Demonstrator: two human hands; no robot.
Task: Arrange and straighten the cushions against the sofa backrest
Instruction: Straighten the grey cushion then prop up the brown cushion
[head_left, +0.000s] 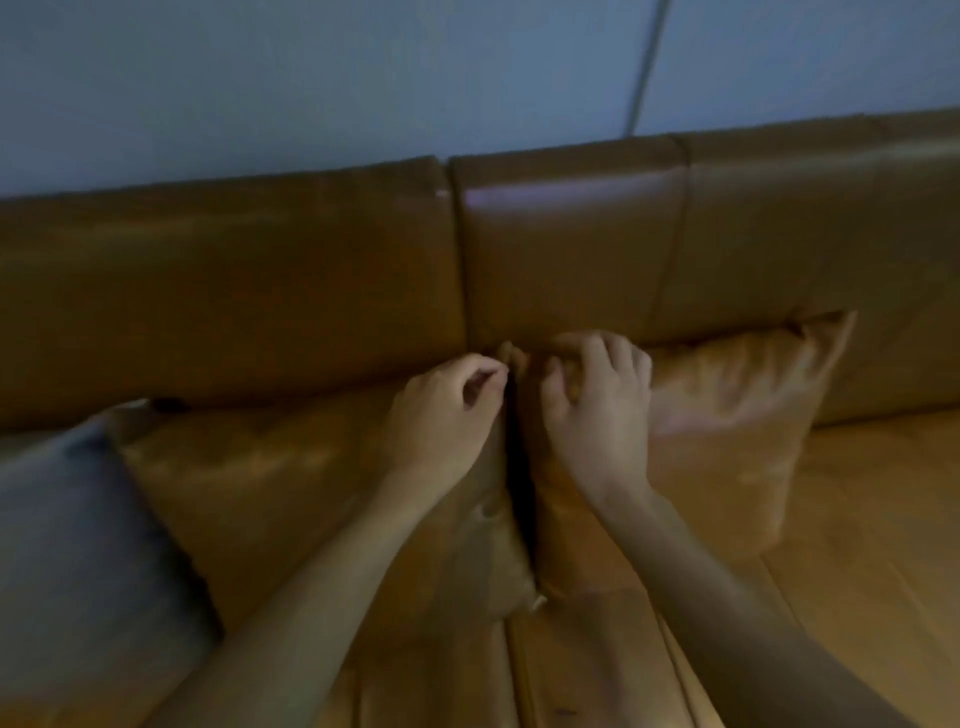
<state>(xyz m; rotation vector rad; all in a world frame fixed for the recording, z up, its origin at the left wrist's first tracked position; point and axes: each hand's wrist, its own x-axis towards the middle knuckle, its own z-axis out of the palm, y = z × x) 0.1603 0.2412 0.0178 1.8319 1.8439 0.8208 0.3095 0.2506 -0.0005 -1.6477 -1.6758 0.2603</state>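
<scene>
I see two brown cushions leaning on the sofa backrest (260, 270), upper corners meeting. My left hand (441, 410) pinches the left cushion (291, 483) corner; my right hand (597, 410) clenches the right cushion (727, 415) corner, directly beneath its fingers (613, 353).

Two cushions (311, 493) against backrest (234, 291)

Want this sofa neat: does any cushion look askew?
Yes. The right tan cushion tilts, its far corner riding higher up the backrest. The left tan cushion leans too, leaving a dark gap between them.
</scene>
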